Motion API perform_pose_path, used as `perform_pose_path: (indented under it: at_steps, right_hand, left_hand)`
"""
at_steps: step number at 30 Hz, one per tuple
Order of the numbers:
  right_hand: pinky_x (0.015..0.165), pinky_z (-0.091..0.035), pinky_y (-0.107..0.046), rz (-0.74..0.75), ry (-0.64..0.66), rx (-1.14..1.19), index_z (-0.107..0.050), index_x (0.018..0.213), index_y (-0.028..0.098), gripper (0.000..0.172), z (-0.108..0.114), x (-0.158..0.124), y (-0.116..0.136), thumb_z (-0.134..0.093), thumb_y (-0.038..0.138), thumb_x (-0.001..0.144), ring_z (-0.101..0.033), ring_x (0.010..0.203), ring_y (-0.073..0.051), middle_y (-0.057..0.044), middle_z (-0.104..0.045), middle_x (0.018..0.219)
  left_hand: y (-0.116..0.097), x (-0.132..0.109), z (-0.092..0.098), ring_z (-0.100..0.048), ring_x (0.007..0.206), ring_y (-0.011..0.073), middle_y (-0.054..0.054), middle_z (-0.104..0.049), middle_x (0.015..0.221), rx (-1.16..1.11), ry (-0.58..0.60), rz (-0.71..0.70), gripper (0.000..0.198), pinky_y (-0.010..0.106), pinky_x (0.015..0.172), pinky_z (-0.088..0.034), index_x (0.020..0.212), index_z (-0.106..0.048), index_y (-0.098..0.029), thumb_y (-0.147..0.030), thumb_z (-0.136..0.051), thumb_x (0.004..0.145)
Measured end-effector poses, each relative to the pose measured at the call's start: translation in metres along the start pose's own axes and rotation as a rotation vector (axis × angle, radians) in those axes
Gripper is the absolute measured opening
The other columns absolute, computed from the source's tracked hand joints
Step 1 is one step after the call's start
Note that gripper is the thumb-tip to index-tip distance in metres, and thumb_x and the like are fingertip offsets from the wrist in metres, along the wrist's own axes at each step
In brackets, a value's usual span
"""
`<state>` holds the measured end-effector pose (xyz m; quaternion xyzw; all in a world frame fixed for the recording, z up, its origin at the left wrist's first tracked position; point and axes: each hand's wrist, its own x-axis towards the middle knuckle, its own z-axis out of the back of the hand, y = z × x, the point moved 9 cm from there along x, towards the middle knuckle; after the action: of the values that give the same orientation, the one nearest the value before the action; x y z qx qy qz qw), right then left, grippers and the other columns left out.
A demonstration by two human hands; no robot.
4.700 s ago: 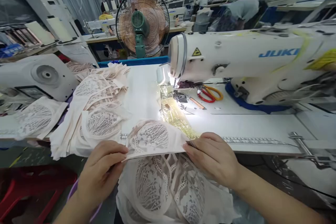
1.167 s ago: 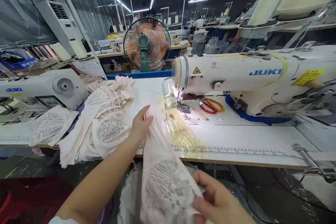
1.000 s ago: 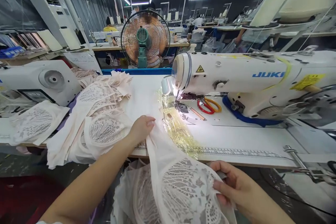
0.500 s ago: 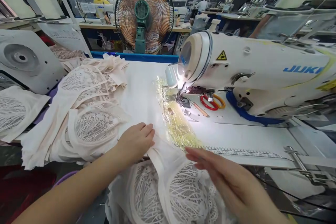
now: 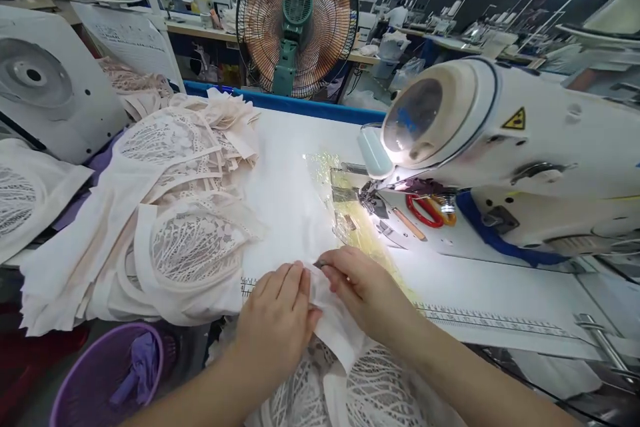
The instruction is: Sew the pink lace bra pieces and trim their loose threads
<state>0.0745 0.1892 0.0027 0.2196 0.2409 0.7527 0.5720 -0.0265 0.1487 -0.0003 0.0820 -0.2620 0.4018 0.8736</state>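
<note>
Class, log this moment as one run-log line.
left hand flat on pale lace-trimmed fabric piece | right hand pinching its edge | on white table

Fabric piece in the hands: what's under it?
The fabric piece lies on the white table, across the printed ruler at its edge. Its lower part hangs over more lace pieces. The left hand and right hand cover the patch beneath them.

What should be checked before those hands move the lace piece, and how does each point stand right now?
1. Left hand on the lace piece: ok.
2. Right hand pinching its edge: ok.
3. Scissors clear, right of the presser foot: ok.
4. Machine lamp lit: ok.
5. Presser foot raised: cannot tell.
6. Stack of lace pieces apart from both hands: ok.
</note>
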Motion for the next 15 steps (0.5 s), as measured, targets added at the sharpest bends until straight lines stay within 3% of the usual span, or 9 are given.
perform_pose_path:
  at_steps: [5,15]
  right_hand:
    - [0.055,-0.040,-0.024,0.018,0.061,-0.290,-0.062,0.092,0.020,0.021,-0.019,0.019,0.007,-0.042,0.018,0.089,-0.056,0.066,-0.016,-0.003,-0.058,0.075]
    - [0.049,-0.032,-0.022,0.108,0.085,-0.434,-0.062,0.093,0.020,0.023,-0.026,0.019,0.011,-0.040,0.017,0.089,-0.048,0.055,-0.012,-0.002,-0.052,0.071]
  left_hand:
    - [0.000,-0.002,0.002,-0.056,0.102,0.0245,0.011,-0.066,0.108,-0.020,-0.045,0.028,0.041,0.038,0.086,-0.043,0.109,-0.062,-0.006,-0.027,-0.031,0.094]
    - [0.000,0.000,0.005,-0.058,0.100,0.0234,0.010,-0.068,0.107,-0.015,-0.080,0.012,0.039,0.037,0.086,-0.042,0.105,-0.065,-0.008,-0.026,-0.032,0.094]
